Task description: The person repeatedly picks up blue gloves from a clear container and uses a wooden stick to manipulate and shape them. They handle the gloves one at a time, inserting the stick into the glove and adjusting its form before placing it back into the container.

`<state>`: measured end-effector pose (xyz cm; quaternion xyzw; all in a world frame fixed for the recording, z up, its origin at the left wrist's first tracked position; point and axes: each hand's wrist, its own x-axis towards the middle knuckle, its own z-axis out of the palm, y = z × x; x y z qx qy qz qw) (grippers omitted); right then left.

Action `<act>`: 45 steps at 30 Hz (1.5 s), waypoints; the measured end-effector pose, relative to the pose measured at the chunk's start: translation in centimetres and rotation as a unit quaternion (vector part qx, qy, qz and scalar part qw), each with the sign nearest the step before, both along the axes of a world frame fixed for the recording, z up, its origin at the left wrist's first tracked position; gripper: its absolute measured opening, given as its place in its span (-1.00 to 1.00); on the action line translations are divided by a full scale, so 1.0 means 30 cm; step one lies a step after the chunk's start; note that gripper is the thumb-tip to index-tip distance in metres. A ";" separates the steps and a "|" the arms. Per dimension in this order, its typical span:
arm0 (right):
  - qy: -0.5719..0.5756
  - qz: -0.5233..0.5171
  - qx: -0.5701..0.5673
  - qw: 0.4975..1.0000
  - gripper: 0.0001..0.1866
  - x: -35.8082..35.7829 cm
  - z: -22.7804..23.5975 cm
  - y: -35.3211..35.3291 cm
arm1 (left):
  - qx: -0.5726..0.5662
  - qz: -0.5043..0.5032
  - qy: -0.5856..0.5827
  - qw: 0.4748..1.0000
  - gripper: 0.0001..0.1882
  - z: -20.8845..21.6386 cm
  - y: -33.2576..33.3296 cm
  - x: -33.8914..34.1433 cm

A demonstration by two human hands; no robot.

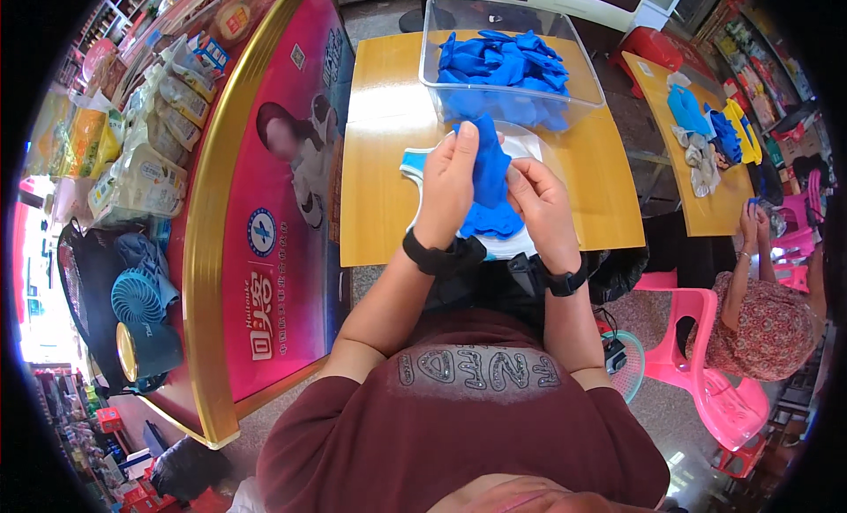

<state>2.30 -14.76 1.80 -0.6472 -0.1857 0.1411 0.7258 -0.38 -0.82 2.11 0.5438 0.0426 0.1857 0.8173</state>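
Note:
My left hand [448, 188] and my right hand [545, 211] hold up a small blue cloth piece [490, 164] between them, above the near part of the wooden table. The left thumb presses on its upper left side. The right thumb and fingers pinch its right edge. Below the hands, more blue cloth [492, 222] lies on something white and rounded, partly hidden by my wrists. Beside my left hand, a white-edged item with light blue [413, 163] shows only in part. Just beyond, a clear plastic bin [578, 88] holds a heap of blue cloth pieces [503, 61].
The yellow wooden table [379, 116] stands in front of me. A pink display counter [282, 204] with a gold edge rises on the left, carrying packets and a blue fan [138, 295]. At right, another person [768, 328] sits near a second table [657, 98] with cloth and a pink chair [697, 363].

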 end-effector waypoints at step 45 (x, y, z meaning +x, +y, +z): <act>-0.034 0.023 -0.048 0.998 -0.80 0.023 -0.006 -0.016 | 0.004 -0.094 -0.028 0.995 -0.59 -0.014 0.077 0.017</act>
